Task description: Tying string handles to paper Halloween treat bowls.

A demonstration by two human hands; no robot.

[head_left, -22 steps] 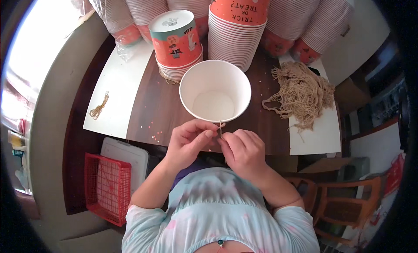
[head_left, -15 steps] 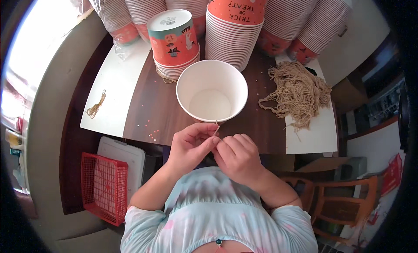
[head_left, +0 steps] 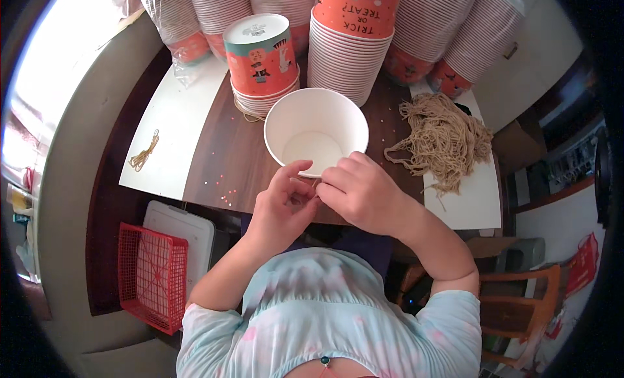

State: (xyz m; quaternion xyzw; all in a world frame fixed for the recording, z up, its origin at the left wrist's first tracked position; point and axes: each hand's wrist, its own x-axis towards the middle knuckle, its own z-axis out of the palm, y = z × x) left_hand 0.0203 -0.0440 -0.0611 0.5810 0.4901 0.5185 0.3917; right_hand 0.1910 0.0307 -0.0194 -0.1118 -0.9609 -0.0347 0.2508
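Note:
A white-lined paper bucket (head_left: 322,115) stands mouth up at the table's near edge. My right hand (head_left: 367,196) is closed in a pinch on a thin tan cord (head_left: 316,182) at the bucket's near rim. Right beside it, my left hand (head_left: 273,212) has its index finger raised over the rim, while the thumb and the other fingers curl in toward the cord. Most of the cord is hidden between my fingers, and so is the near outer wall of the bucket.
Upside-down orange buckets (head_left: 260,69) and a tall nested stack (head_left: 348,63) stand behind, with bagged stacks farther back. A heap of tan cords (head_left: 445,141) lies at right, a small cord bundle (head_left: 144,154) at left. A red basket (head_left: 153,274) sits below the table's left side.
My right hand has moved up and forward to the bucket's rim, its elbow swinging outward. My left index finger has lifted off the pinch. The bucket stays in place.

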